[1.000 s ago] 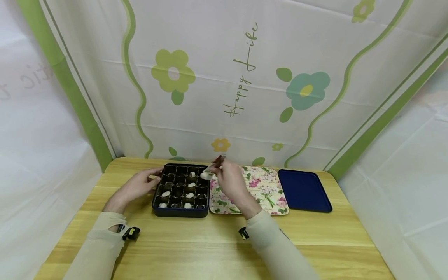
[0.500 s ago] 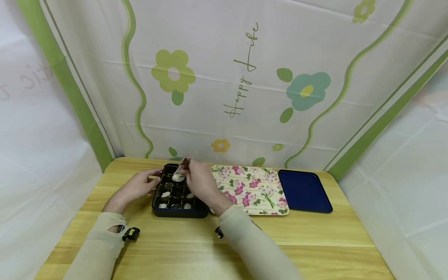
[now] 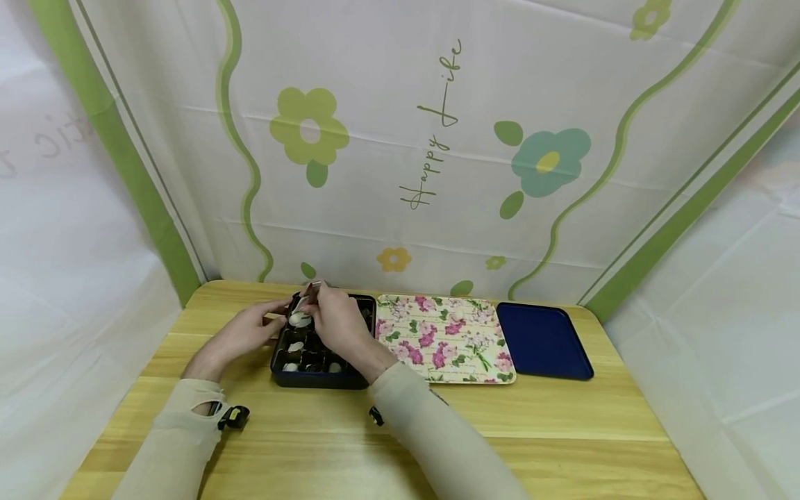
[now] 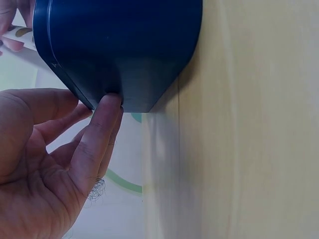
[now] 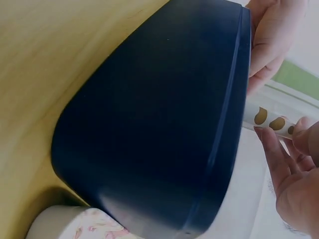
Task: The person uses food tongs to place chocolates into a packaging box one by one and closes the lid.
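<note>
My left hand (image 3: 253, 326) rests against the left side of a dark blue box (image 3: 321, 378) divided into dark compartments. In the left wrist view, one fingertip (image 4: 109, 102) presses on the box wall (image 4: 129, 45), and its fingers are fairly straight. Above the box's back left compartments my right hand (image 3: 337, 319) pinches a white, spoon-like utensil (image 5: 269, 119) with gold spots. The utensil's lower end, by a rounded white piece (image 3: 300, 319), is too small to make out. White pieces (image 3: 296, 346) lie in some compartments. My right hand and forearm cover several others.
A floral tray (image 3: 437, 357) stands right beside the box, with a small white piece (image 3: 458, 317) on it. Further right lies a dark blue lid or shallow tray (image 3: 546, 340). A printed curtain (image 3: 375, 222) hangs behind the wooden table (image 3: 300, 444).
My right hand has moved left with the utensil and white piece, from the box's back right corner to above its back left compartments. My left hand has stayed in place.
</note>
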Tool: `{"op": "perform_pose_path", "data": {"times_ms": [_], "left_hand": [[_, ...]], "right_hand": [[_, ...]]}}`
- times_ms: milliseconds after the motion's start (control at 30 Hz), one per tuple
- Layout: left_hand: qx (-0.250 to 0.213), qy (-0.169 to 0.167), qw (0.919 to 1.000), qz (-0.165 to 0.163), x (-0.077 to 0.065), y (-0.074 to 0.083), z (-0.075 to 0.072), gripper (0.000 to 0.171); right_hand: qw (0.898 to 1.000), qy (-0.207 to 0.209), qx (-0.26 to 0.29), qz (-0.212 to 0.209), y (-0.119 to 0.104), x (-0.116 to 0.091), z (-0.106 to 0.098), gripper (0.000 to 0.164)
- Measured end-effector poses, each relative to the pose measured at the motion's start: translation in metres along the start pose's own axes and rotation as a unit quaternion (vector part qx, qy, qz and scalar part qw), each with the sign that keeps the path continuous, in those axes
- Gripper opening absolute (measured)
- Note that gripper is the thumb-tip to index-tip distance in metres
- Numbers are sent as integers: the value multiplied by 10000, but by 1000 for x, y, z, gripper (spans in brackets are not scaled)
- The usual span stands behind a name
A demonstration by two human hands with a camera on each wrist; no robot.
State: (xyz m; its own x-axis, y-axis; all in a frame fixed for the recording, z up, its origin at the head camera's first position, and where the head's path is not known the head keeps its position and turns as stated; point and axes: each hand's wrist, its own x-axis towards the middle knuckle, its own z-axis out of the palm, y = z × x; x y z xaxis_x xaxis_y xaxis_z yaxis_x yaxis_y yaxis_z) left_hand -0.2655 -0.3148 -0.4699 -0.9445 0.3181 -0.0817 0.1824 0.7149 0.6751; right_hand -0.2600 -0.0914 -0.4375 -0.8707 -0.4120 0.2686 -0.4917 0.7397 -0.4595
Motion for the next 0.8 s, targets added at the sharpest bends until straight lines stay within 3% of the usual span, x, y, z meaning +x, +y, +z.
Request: {"op": "perform_pose_path", "data": {"times_ms": [233, 533, 800], "left_hand": [[-101, -8, 9999, 12, 0, -1, 1, 54], [21, 0, 10000, -4, -1, -1, 1, 56], [-125, -114, 9997, -164, -2, -1, 0, 59]], "right_hand": [[9960, 164, 869, -102, 12, -3, -4, 27], [9920, 479, 1163, 130, 31, -16, -23, 25], [9894, 717, 1195, 421, 67, -31, -50, 27]]}}
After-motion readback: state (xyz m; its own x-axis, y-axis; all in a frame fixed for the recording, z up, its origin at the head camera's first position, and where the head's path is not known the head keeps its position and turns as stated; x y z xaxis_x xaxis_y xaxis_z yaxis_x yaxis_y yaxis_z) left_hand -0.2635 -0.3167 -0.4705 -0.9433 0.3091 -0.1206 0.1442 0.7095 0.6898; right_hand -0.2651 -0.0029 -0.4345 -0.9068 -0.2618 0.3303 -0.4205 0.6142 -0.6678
